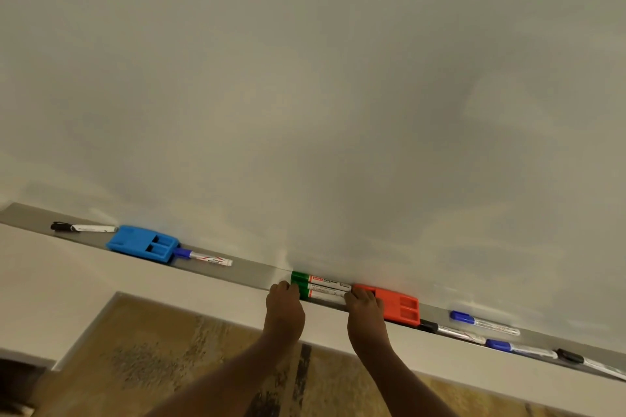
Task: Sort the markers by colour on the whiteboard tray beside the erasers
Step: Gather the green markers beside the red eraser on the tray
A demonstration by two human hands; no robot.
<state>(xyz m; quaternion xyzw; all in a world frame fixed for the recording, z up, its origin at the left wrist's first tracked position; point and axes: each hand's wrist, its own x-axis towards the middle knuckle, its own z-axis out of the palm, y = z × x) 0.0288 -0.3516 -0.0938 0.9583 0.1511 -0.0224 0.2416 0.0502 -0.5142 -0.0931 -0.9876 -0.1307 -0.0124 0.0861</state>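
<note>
**Inspector:** Head view is showing three green markers (321,288) lying side by side on the whiteboard tray (250,272), their butt ends touching the near end of the orange eraser (394,306). The left hand (284,305) is pressing on the capped ends; the right hand (364,310) is covering the butt ends, beside the orange eraser.

**Clerk:** Fingers?

**Inspector:** Both sets are curling down onto the bundle from either end, bracketing it. Whether they are clamping it or only nudging it square, I cannot tell.

**Clerk:** Remaining stock?

**Inspector:** Beyond the orange eraser, away from the greens, two blue-capped markers (484,322) and two black-capped markers (450,332) are lying mixed. On the greens' other side, well apart from the orange eraser, a blue eraser (144,244) is sitting with another blue marker (203,257) touching it and a black marker (83,227) past it. In my judgement, only green is grouped.

**Clerk:** Handling?

**Inspector:** They are looking light, rigid and smooth-barrelled, so likely to roll on the flat tray. I am advising a pinch at mid-barrel, not at the cap, which could pull off.
</note>
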